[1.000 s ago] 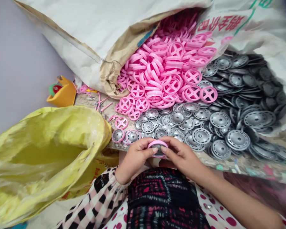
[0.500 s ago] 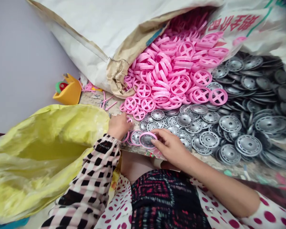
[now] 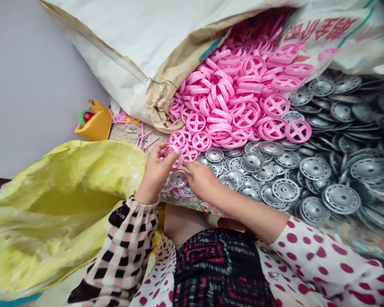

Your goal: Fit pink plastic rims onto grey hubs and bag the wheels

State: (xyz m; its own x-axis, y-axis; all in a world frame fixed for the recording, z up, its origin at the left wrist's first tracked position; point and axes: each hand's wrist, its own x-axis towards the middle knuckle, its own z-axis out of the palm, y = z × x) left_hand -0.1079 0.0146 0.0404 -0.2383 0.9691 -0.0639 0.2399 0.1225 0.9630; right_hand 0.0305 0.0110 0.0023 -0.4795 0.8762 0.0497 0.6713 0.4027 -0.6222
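Observation:
My left hand [image 3: 155, 172] pinches a pink wheel ring [image 3: 173, 149] between thumb and fingers, just in front of the pink pile. Close beside it, my right hand [image 3: 201, 178] has its fingers drawn together; their tips come near the ring, and what they hold, if anything, is hidden. Below the fingertips lies a silver wheel cover with a pink rim [image 3: 178, 179], overlapping a few similar pink-rimmed ones at the table's front edge.
A heap of pink spoked wheels [image 3: 222, 96] spills from a white sack [image 3: 121, 38]. Many silver wheel covers [image 3: 284, 189] are piled to the right. An open yellow bag [image 3: 67, 183] stands at left, and behind it sits a yellow container [image 3: 96, 123].
My left hand has lifted a pink wheel ring from the table. My right hand has moved left toward it, and the pink-rimmed cover it held now lies farther left.

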